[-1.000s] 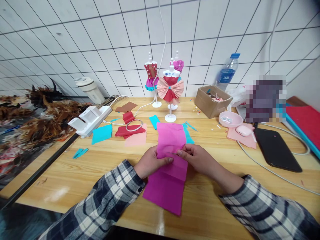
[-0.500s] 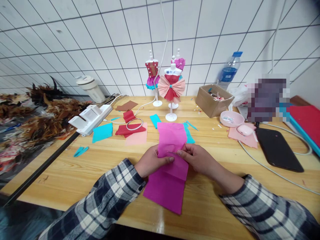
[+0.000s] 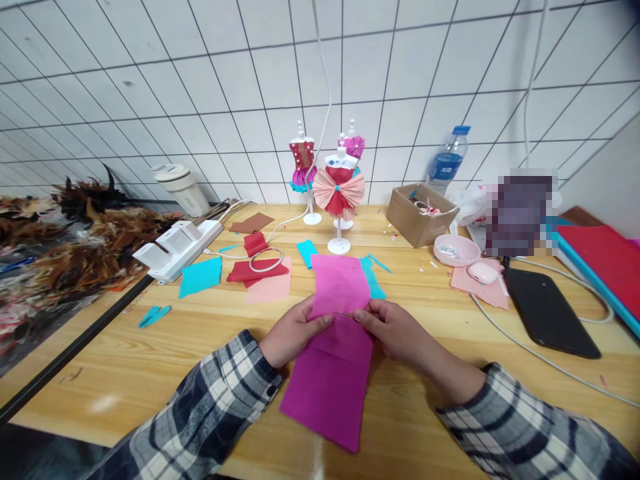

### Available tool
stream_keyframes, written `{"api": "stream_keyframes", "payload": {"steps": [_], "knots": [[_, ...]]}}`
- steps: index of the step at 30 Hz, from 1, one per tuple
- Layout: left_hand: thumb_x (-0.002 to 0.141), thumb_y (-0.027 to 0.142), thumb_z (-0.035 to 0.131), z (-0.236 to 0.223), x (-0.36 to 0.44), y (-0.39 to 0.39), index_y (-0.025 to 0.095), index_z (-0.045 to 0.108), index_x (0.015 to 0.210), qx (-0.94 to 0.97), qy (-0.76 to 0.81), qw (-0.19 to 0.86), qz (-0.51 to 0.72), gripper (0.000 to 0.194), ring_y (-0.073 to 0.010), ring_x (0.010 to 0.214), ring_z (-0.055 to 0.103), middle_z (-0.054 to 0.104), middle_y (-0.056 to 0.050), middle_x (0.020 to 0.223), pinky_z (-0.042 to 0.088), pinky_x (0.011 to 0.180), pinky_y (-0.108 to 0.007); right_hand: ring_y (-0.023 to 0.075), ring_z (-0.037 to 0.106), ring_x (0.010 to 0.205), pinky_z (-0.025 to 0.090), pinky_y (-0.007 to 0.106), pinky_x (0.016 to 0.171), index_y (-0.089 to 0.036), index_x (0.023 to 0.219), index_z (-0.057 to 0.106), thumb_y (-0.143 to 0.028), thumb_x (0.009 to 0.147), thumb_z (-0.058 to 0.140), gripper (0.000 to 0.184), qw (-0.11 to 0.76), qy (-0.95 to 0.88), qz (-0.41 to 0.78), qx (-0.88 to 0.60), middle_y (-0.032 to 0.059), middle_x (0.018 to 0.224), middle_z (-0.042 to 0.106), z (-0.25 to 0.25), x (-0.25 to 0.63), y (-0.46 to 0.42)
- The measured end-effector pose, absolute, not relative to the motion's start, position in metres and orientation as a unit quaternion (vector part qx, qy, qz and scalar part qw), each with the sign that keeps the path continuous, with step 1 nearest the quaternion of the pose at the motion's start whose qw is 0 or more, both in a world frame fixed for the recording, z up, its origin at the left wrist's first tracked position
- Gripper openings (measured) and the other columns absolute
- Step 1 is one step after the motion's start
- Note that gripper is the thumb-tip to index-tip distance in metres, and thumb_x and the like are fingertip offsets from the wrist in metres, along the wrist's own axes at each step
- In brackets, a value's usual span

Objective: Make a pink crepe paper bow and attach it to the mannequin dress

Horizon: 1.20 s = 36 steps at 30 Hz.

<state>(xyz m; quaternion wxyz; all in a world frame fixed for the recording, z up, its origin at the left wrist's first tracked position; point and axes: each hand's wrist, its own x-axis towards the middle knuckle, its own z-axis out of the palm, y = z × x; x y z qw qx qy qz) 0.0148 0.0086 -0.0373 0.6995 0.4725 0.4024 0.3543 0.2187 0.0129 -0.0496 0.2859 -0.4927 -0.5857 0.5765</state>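
A long magenta strip of crepe paper (image 3: 330, 393), lighter pink at its far end, lies lengthwise between my hands, its near end towards the table's front. My left hand (image 3: 296, 331) is closed on the strip's left side, the thumb flat on top and the fingers underneath. On the right side my right hand (image 3: 395, 327) pinches the paper between thumb and fingers. From the right thumb tip a thin dark line crosses the paper towards the left; whether it is a needle or a crease I cannot make out. Behind the strip, turquoise paper (image 3: 373, 279) shows partly.
Small dress forms in paper dresses, one with a pink bow (image 3: 340, 190), stand at the back. Beside them are a cardboard box (image 3: 420, 217), a pink bowl (image 3: 457, 252) and a water bottle (image 3: 447, 163). A phone (image 3: 550, 313) lies right; a power strip (image 3: 185, 250), cable and paper scraps left.
The view has shifted, so the table things sit a little lower and further left. My left thumb has slid slightly left on the paper; both hands still hold the strip.
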Motion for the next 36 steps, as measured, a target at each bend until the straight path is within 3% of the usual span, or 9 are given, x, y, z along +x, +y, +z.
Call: {"api": "stream_keyframes", "payload": {"steps": [11, 25, 36], "knots": [[0.078, 0.034, 0.073, -0.0399, 0.0142, 0.0096, 0.016, 0.059, 0.118, 0.508, 0.419, 0.671, 0.343, 0.046, -0.0221, 0.096, 0.064, 0.067, -0.010, 0.119, 0.049, 0.089, -0.035, 0.0092, 0.037, 0.049, 0.028, 0.023, 0.046, -0.020, 0.068, 0.049, -0.056, 0.075, 0.060, 0.038, 0.286, -0.551, 0.595, -0.511, -0.0055, 0.057, 0.046, -0.0529, 0.2165, 0.0133], [0.079, 0.031, 0.072, -0.0395, 0.0142, 0.0101, 0.016, 0.058, 0.119, 0.494, 0.413, 0.683, 0.345, 0.045, -0.0251, 0.105, 0.064, 0.067, -0.009, 0.120, 0.049, 0.091, -0.036, 0.0111, 0.044, 0.053, 0.034, 0.024, 0.049, -0.020, 0.070, 0.053, -0.061, 0.073, 0.061, 0.042, 0.316, -0.519, 0.638, -0.474, -0.0030, 0.063, 0.053, -0.0539, 0.2138, 0.0133], [0.080, 0.032, 0.071, -0.0467, 0.0118, 0.0095, 0.017, 0.056, 0.122, 0.488, 0.410, 0.684, 0.354, 0.047, -0.0272, 0.110, 0.062, 0.069, -0.010, 0.117, 0.051, 0.089, -0.037, 0.0102, 0.043, 0.054, 0.033, 0.024, 0.051, -0.019, 0.069, 0.051, -0.050, 0.074, 0.063, 0.034, 0.316, -0.531, 0.618, -0.486, -0.0038, 0.061, 0.051, -0.0483, 0.2126, 0.0145]]}}
